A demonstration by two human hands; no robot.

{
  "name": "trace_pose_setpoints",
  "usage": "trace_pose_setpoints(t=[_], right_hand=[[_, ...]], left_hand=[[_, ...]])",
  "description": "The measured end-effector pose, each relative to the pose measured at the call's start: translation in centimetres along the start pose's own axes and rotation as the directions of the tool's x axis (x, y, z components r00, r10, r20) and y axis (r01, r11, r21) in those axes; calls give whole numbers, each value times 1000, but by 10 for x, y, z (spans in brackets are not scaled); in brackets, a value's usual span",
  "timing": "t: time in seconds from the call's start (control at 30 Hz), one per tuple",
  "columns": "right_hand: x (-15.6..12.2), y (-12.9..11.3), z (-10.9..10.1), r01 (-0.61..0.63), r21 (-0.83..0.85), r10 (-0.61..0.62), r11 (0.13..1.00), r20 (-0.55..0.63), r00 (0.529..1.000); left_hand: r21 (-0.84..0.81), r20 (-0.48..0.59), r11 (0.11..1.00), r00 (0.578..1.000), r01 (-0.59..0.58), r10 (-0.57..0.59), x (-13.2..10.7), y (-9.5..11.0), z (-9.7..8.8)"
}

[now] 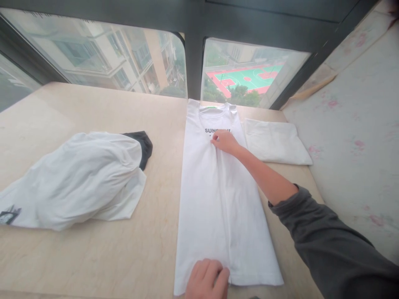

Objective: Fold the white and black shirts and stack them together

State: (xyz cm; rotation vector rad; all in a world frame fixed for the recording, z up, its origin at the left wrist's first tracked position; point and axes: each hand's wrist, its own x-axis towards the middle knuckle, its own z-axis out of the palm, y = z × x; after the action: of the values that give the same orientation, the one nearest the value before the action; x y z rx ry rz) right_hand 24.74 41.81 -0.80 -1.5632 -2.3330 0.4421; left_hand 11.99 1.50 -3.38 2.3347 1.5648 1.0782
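A white T-shirt (218, 199) with black chest lettering lies flat on the pale tabletop (93, 257), its sides folded in to form a long narrow strip. My right hand (225, 142) reaches far forward and rests on the chest just below the lettering, fingers curled together on the cloth. My left hand (207, 277) sits at the shirt's near hem, fingers bent and pinching the fabric edge.
A loose heap of white garments (81, 178) with a black piece (144, 146) lies to the left. A folded white shirt (274, 141) sits at the far right near the window (249, 79). A floral-patterned mattress (358, 137) borders the table's right side.
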Motion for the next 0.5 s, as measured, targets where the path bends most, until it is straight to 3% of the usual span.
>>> trace_pose_setpoints(t=[0.13, 0.2, 0.3, 0.5], right_hand=[[-11, 17, -1, -27, 36, 28, 999, -34, 999], [-16, 28, -3, -25, 32, 27, 999, -55, 998], [-24, 40, -6, 26, 8, -25, 1000, -83, 996], [-33, 48, -8, 112, -20, -114, 993, -126, 986]], left_hand=[[-15, 165, 999, 985, -44, 46, 10, 1, -17], [-5, 211, 1000, 977, -13, 13, 13, 5, -18], [58, 279, 997, 958, 47, -61, 12, 14, -8], [149, 459, 988, 884, 26, -93, 10, 20, 11]])
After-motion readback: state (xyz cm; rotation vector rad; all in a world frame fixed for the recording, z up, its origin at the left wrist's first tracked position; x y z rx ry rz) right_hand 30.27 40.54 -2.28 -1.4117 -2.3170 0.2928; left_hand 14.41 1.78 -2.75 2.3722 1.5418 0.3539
